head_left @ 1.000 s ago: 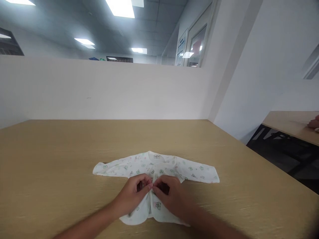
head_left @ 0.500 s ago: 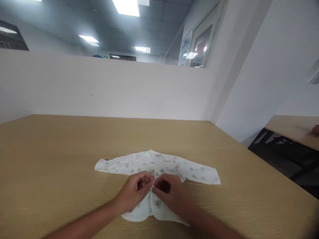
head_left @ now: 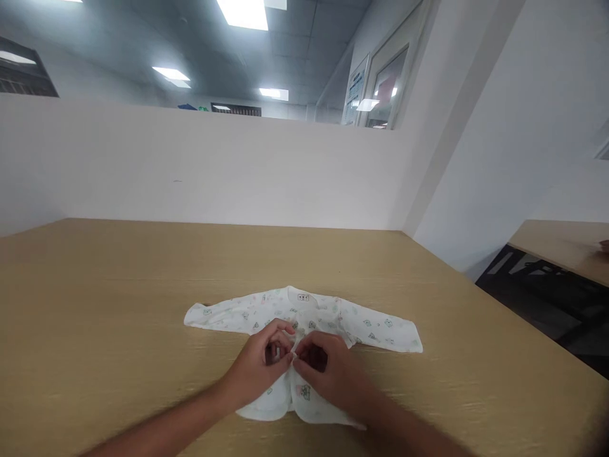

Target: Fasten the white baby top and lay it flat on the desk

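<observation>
A small white baby shirt (head_left: pixel 366 327) with a pale green and pink print lies flat on the wooden table (head_left: pixel 95 317), sleeves spread left and right, neck label away from me. My left hand (head_left: pixel 257 368) and my right hand (head_left: pixel 328 371) meet over the shirt's front opening. Both are closed in a pinch on the two front edges at mid-chest, fingertips touching each other. The lower front flaps curve out below my hands.
A white partition wall (head_left: pixel 214 171) runs along the table's far edge. At the right, past a dark gap in the floor, stands another wooden table (head_left: pixel 561 244) with another person's fingertips (head_left: pixel 604 245) at the frame edge.
My hands stay pinched at the shirt's front opening, with only small finger shifts. The view has drifted slightly, so the shirt sits a little higher in the frame.
</observation>
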Motion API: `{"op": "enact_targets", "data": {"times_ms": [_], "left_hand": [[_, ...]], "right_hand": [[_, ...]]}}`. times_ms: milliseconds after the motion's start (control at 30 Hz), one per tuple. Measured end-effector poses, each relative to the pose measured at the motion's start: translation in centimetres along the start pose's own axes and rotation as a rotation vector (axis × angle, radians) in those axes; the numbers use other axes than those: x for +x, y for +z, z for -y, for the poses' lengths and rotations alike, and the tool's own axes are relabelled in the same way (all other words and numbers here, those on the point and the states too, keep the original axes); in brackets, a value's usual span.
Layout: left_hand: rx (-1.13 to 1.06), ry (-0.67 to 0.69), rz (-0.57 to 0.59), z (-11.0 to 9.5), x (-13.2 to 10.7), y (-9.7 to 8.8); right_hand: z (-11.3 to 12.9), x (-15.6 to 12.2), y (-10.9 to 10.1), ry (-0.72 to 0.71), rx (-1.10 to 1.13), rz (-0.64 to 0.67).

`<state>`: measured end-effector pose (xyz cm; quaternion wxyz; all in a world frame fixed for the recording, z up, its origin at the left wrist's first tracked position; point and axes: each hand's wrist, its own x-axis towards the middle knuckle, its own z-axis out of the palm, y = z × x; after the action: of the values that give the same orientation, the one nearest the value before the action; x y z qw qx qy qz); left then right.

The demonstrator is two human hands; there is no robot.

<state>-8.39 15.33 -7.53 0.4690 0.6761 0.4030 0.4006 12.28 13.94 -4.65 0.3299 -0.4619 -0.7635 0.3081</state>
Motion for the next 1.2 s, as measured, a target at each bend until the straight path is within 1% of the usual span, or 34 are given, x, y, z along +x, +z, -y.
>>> {"op": "enact_targets", "data": {"times_ms": [233,333,567,700,867,1067,1200], "left_hand": [[0.016,0.013,0.017,0.02,-0.21,0.17],[0.034,0.016,0.012,0.11,-0.24,0.25],[0.133,0.032,-0.019,-0.76,-0.32,0.5],[0.164,0.002,-0.042,-0.81,-0.18,0.42],[0.189,-0.022,-0.052,-0.59,-0.12,0.43],[0.225,0.005,-0.073,-0.34,-0.31,0.56],[0.258,0.026,-0.089,-0.28,-0.22,0.61]], "right_hand": [[-0.21,-0.11,0.17,0.027,-0.063,0.026],[-0.45,-0.16,0.37,0.014,-0.116,0.035],[-0.09,-0.24,0.39,-0.007,-0.143,0.053],[0.11,-0.2,0.22,-0.028,-0.122,0.03],[-0.23,-0.13,0.28,-0.051,-0.102,-0.015],[-0.24,-0.26,0.47,-0.078,-0.114,-0.032],[0.13,-0.14,0.37,-0.068,-0.105,-0.025]]}}
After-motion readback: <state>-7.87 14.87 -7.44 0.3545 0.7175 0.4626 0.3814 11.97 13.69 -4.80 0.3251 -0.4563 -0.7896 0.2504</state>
